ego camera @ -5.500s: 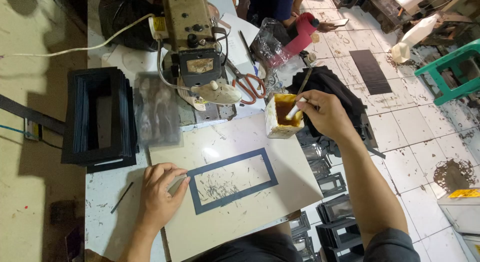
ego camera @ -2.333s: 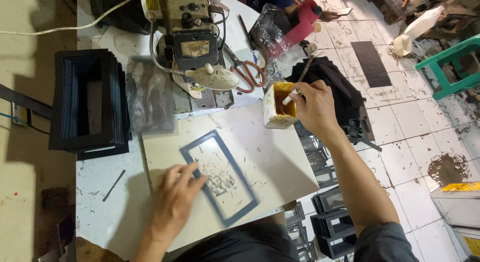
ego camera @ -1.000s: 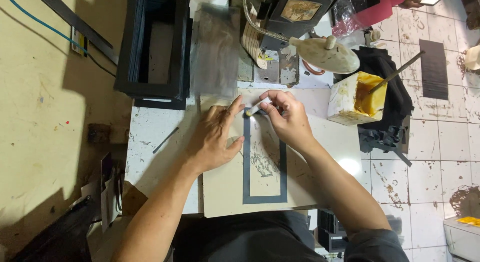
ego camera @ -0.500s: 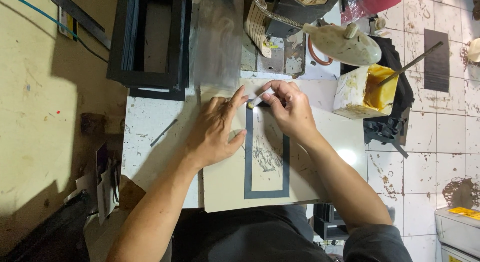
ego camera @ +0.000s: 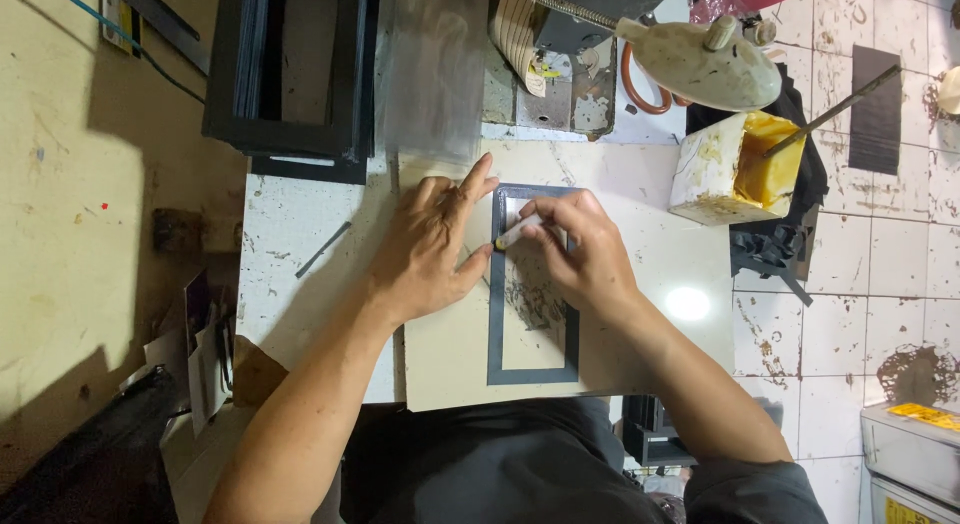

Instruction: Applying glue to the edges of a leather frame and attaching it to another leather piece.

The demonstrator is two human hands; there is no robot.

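Observation:
A flat dark blue-grey rectangular frame (ego camera: 497, 324) lies lengthwise on a cream board (ego camera: 650, 274) in front of me. My left hand (ego camera: 430, 244) presses flat on the board beside the frame's left strip, fingers spread. My right hand (ego camera: 585, 249) pinches a small glue-tipped brush (ego camera: 517, 232) and holds its tip against the upper left strip of the frame. A white tub of yellow glue (ego camera: 738, 169) with a stick standing in it sits at the board's far right corner.
A stack of black rectangular frames (ego camera: 290, 74) stands at the far left of the white table (ego camera: 290, 244). A sewing machine base (ego camera: 560, 54) and a white lamp head (ego camera: 700, 59) are beyond the board. Tiled floor lies to the right.
My right hand left the glue tub and came to the frame with the brush. The frame was turned lengthwise. In the last half second the brush slid slightly down the left strip.

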